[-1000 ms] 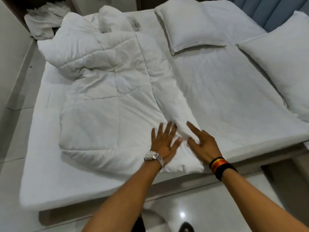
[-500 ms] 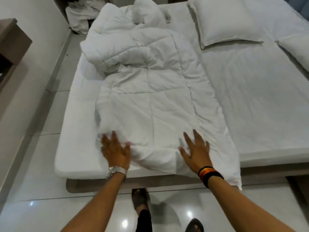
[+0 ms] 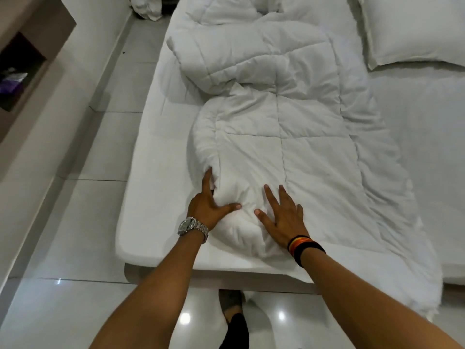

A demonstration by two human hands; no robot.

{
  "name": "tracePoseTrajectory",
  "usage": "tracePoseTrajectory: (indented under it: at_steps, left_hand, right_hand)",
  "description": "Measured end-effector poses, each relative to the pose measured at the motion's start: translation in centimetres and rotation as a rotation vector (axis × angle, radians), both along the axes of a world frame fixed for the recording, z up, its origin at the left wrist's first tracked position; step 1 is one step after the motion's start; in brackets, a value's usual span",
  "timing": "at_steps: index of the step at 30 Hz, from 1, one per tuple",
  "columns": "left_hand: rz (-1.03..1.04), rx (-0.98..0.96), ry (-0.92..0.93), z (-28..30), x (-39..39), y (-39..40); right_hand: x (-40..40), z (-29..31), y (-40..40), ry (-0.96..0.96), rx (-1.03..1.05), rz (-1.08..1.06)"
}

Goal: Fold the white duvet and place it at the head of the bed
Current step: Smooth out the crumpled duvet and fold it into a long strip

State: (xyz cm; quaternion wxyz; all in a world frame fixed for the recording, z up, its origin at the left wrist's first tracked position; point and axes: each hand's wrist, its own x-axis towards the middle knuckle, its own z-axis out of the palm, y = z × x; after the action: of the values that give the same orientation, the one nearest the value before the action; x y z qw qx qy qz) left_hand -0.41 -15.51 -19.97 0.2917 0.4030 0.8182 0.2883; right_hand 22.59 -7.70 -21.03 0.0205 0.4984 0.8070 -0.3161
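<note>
The white quilted duvet [image 3: 276,137] lies lengthwise on the left half of the bed [image 3: 156,177], bunched up at its far end, with its near right corner hanging over the bed's edge. My left hand [image 3: 208,205], wearing a metal watch, is at the duvet's near left corner. Its fingers are tucked into the fold and its thumb lies on top. Just to the right, my right hand [image 3: 281,215], with a striped wristband, presses flat on the duvet with fingers spread.
A white pillow [image 3: 412,28] lies at the head of the bed, top right. A pile of white linen [image 3: 146,8] sits on the tiled floor at the top left. A wooden shelf unit [image 3: 27,59] stands against the left wall. My feet [image 3: 234,313] are by the bed frame.
The view has shifted left along the bed's edge. My left hand went from flat on the duvet's left edge to gripping its fold. My right hand slid left, closer to the left hand.
</note>
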Motion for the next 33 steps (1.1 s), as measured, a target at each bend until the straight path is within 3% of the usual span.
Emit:
tracePoseTrajectory:
  at_steps: [7, 11, 14, 24, 30, 33]
  left_hand:
    - [0.372, -0.113, -0.044, 4.8, -0.8, -12.0]
    - [0.45, -0.39, 0.001, 3.5, -0.4, -20.2]
    - [0.48, -0.429, -0.108, 1.6, -0.9, -22.2]
    - [0.521, -0.17, -0.233, -2.7, -7.8, -5.8]
    - [0.485, -0.129, -0.386, -5.6, -11.8, 2.5]
    - [0.496, -0.043, -0.341, -5.5, -12.9, 2.6]
  right_hand:
    - [0.8, 3.3, -5.9, 0.208, 0.048, -0.003]
    - [3.3, 1.0, -12.5, -0.029, -0.092, 0.239]
    - [4.5, -0.3, -14.7, -0.024, -0.194, 0.238]
    - [-3.6, -0.3, -4.0, 0.082, 0.119, 0.024]
    - [-12.3, -3.9, 0.8, -0.114, 0.063, -0.04]
    - [-14.4, -5.0, 0.5, -0.191, 0.011, -0.062]
